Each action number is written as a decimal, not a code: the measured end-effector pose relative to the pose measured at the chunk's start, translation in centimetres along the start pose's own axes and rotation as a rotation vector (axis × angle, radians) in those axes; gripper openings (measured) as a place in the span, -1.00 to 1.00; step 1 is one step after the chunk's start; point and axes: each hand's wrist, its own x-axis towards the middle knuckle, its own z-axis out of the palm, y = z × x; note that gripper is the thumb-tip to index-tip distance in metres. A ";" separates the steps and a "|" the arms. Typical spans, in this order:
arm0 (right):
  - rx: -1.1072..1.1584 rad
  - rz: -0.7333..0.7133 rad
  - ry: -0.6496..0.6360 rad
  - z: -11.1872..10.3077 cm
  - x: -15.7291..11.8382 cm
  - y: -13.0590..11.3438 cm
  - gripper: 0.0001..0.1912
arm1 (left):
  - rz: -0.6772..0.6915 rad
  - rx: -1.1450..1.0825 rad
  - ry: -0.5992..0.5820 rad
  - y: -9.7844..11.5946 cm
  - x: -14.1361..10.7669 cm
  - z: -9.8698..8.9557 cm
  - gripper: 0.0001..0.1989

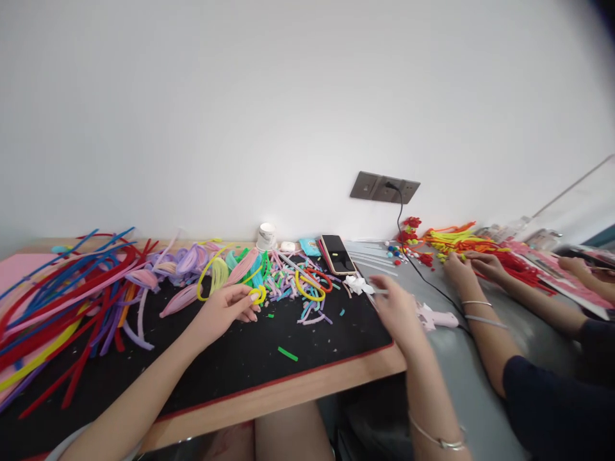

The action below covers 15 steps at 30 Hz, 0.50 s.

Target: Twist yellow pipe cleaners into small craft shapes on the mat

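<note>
My left hand (234,303) is closed in a pinch on a small coiled yellow pipe cleaner (258,294), held just above the black mat (216,358). At the mat's right edge is my right hand (396,314), slightly blurred. Its fingertips are beside a crumpled white tissue (354,284) and a pale strip; whether they grip anything cannot be made out. A pale pink glue gun (439,319) lies just right of that hand, partly hidden by it. Between my hands are a bent yellow pipe cleaner (310,291) and many short cut pastel pieces (283,278).
Long coloured pipe cleaners (62,307) cover the left side. A paper cup (266,237) and a phone (337,254) stand along the back. A black cord (423,272) runs from the wall socket (384,187). A co-worker's hands (461,269) work at the right.
</note>
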 end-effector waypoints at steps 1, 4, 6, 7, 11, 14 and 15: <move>-0.160 0.080 0.047 -1.6 0.1 2.3 -0.59 | 0.002 -0.005 -0.009 -0.1 0.1 0.0 -0.68; -0.513 0.256 -0.007 -4.8 0.2 8.6 -0.51 | -0.006 -0.026 -0.020 -0.5 0.3 0.2 -0.68; -0.611 0.355 -0.153 -5.6 -0.1 11.6 -0.47 | -0.014 -0.036 -0.011 -0.6 0.4 0.3 -0.69; -0.620 0.379 -0.209 -5.7 -0.2 12.7 -0.43 | -0.015 -0.036 -0.012 -0.6 0.4 0.3 -0.68; -0.632 0.303 -0.265 -5.9 -0.6 14.6 -0.48 | -0.003 -0.021 -0.026 -0.6 0.3 0.3 -0.66; -0.664 0.255 -0.240 -6.1 -0.6 14.6 -0.52 | 0.005 -0.006 -0.027 -0.6 0.2 0.2 -0.66; -0.676 0.244 -0.218 -6.2 -0.6 14.6 -0.52 | 0.008 -0.005 -0.028 -0.6 0.2 0.2 -0.66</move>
